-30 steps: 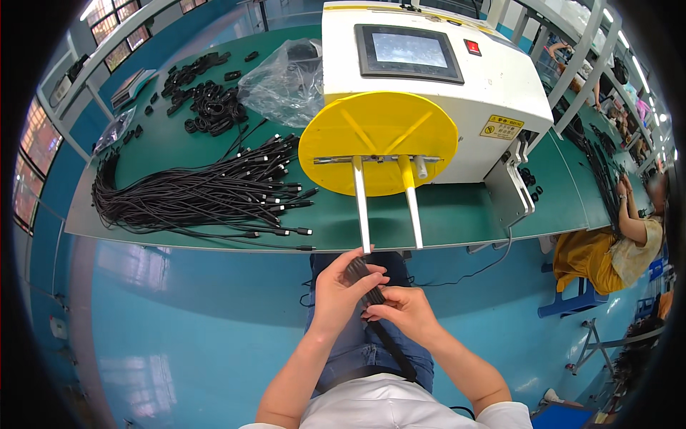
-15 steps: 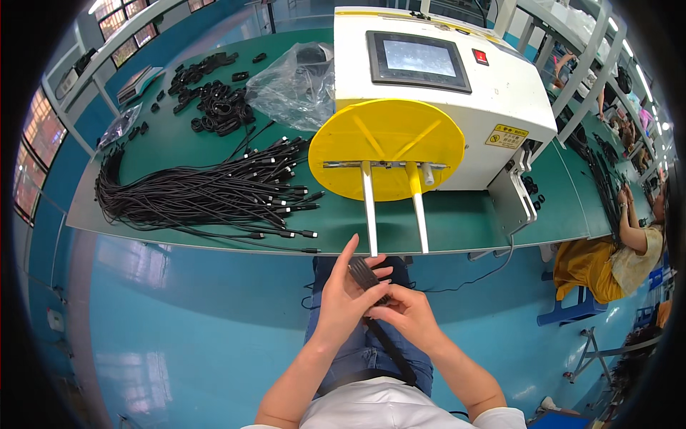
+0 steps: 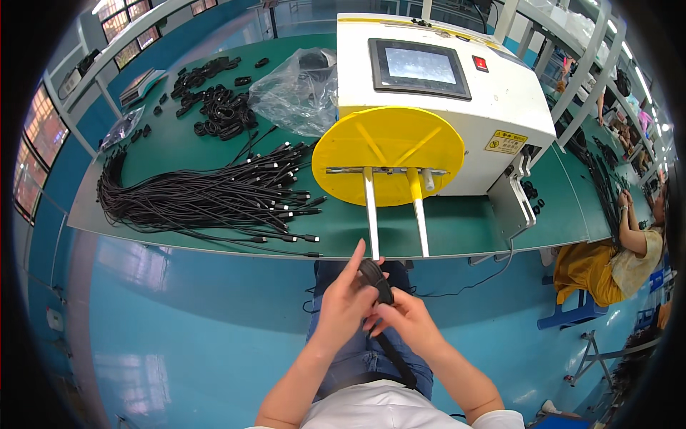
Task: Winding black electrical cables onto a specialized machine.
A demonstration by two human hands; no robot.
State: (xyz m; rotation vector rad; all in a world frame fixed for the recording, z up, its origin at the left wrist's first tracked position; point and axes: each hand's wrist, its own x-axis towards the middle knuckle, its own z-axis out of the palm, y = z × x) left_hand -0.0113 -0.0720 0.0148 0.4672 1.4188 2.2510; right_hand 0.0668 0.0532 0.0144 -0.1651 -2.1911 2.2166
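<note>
Over my lap, just off the table's front edge, both hands hold a small coil of black cable. My left hand grips it from the left, with the index finger pointing up and the other fingers around it. At the coil's lower end, my right hand pinches with thumb and fingers; what exactly lies between these fingertips is hidden. Below the hands a black strap runs down across my jeans. Right above the coil, the winding machine's two metal prongs reach out from its yellow disc with nothing wound on them.
A white winding machine stands on the green table. Left of it lie a long bundle of black cables, several black rings and a clear plastic bag. A seated person works at the far right.
The coil has turned and moved slightly right and down, now showing a band-like dark section near my right fingers. My right hand has shifted slightly downward. The camera view has tilted a little.
</note>
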